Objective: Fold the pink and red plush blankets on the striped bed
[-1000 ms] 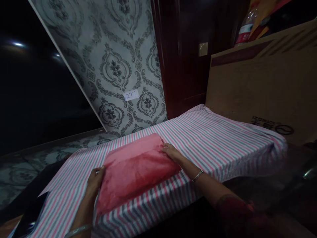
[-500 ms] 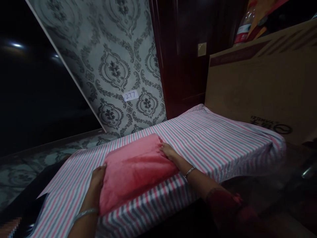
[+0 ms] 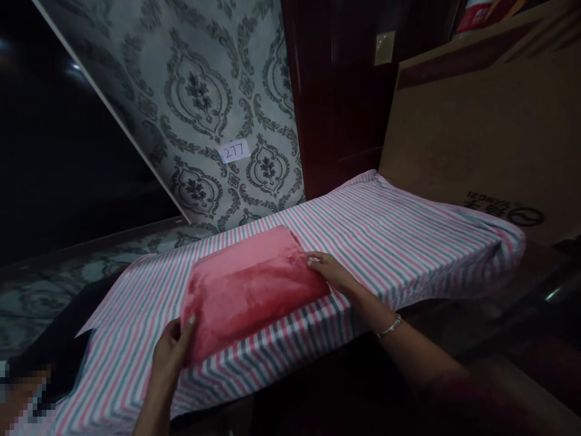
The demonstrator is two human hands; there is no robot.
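A pink-red plush cushion (image 3: 249, 284) lies flat on a striped cloth (image 3: 381, 236) near its front edge. My left hand (image 3: 171, 348) grips the cushion's left side close to the near corner, thumb on top and the other fingers partly hidden. At the right side, my right hand (image 3: 331, 272) has the edge between thumb and fingers. The nap looks darker red across the cushion's near half and paler at the back.
Behind the cloth stands a patterned wall with a paper label (image 3: 234, 151) reading 277. A large cardboard box (image 3: 476, 133) is at the right, a dark screen (image 3: 77, 157) at the left. Part of a person (image 3: 27, 393) shows blurred at lower left.
Both hands have slid nearer along the cushion's sides, toward its front corners. The darker red patch on the plush has changed shape and spread. The camera view has shifted slightly.
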